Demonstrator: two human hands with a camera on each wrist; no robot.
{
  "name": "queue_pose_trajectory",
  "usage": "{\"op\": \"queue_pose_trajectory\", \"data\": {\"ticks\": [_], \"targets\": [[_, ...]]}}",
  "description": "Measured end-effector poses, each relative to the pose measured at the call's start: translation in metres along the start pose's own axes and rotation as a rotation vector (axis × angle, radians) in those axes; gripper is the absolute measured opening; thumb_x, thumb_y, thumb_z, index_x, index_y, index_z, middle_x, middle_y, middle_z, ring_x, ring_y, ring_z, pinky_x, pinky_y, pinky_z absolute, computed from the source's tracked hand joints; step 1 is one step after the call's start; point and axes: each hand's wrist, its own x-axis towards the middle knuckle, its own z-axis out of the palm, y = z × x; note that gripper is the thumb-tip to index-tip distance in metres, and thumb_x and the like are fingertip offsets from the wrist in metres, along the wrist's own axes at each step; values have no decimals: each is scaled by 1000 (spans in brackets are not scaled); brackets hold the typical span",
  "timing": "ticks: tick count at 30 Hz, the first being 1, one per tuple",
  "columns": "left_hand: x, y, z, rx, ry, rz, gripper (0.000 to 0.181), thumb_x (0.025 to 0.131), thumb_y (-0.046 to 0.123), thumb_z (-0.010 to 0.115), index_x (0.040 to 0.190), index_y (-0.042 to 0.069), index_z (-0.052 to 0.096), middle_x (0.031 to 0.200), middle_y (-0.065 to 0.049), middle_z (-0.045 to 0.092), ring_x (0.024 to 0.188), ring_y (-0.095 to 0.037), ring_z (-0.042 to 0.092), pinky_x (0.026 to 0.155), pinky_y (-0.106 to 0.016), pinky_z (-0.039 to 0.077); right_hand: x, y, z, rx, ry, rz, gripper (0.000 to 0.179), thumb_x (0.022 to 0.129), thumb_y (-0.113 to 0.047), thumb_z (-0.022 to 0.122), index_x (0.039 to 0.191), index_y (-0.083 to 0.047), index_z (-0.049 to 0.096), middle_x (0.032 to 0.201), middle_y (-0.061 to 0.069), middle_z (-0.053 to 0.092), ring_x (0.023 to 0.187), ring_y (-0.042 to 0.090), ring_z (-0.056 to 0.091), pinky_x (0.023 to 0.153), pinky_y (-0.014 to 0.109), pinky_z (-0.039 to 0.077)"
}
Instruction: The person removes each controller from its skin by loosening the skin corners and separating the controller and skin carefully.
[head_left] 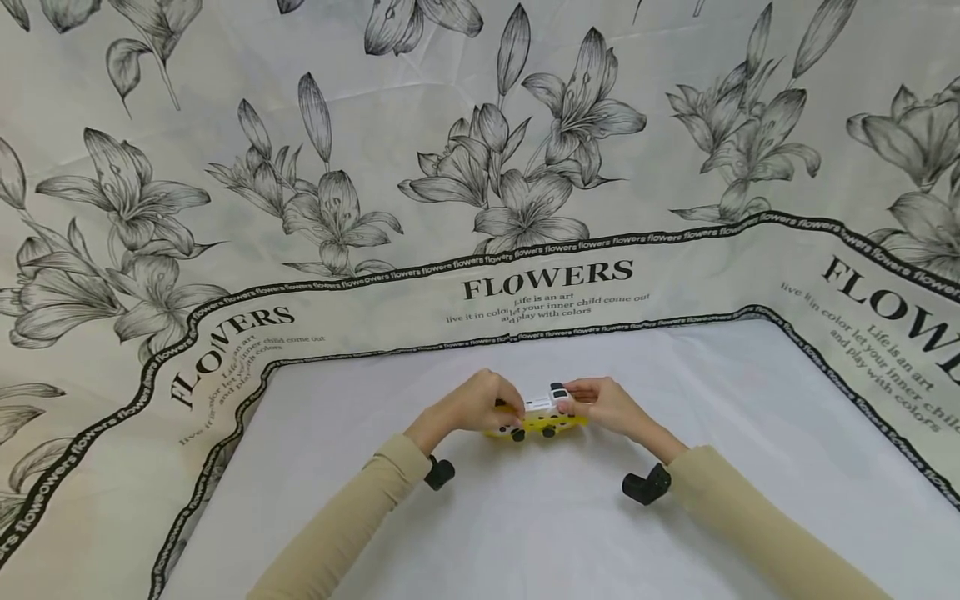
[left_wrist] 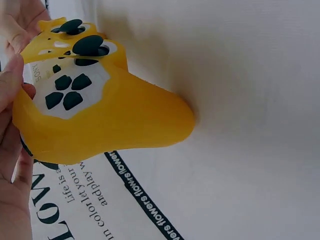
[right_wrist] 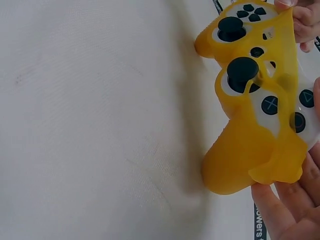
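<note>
A white game controller [head_left: 538, 403] with black sticks and buttons sits partly inside a yellow silicone cover [left_wrist: 145, 117]. The cover wraps the left grip. On the right half it is bunched, leaving the triangle button [right_wrist: 307, 98] bare and a loose flap over the grip. My left hand [head_left: 487, 402] holds the left end and pinches the cover's stretched upper edge. At the right end, my right hand [head_left: 606, 405] grips the controller, with fingers [right_wrist: 292, 202] under the cover's lower corner. Parts of both hands lie outside the wrist views.
The controller is held over a white tabletop cloth [head_left: 517, 517]. Behind it rises a flower-printed cloth [head_left: 345, 200] with a black lettered border. Black wrist devices [head_left: 647, 485] hang at both sleeves.
</note>
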Motion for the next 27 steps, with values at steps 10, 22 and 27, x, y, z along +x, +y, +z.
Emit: {"op": "queue_pose_trajectory", "data": {"ticks": [10, 22, 27], "targets": [[24, 0, -13, 137, -296, 33, 7, 83, 15, 74, 78, 14, 69, 76, 8, 68, 65, 0, 51, 64, -8, 42, -2, -2, -1, 27, -28, -42, 56, 88, -31, 70, 124, 10, 57, 120, 26, 64, 110, 36, 64, 91, 41, 54], [38, 13, -19, 443, -526, 1, 25, 75, 35, 82, 80, 20, 63, 74, 12, 60, 69, -4, 49, 69, -17, 34, -7, -1, -1, -51, -83, -135, 52, 90, -31, 67, 125, 7, 58, 124, 25, 62, 117, 44, 57, 96, 50, 49], [33, 18, -24, 593, -583, 5, 42, 69, 22, 87, 102, 22, 60, 102, 10, 62, 94, -9, 53, 91, -24, 43, -5, -5, -4, -67, -86, -121, 53, 90, -30, 67, 126, 7, 57, 125, 26, 61, 117, 45, 57, 95, 50, 50]]}}
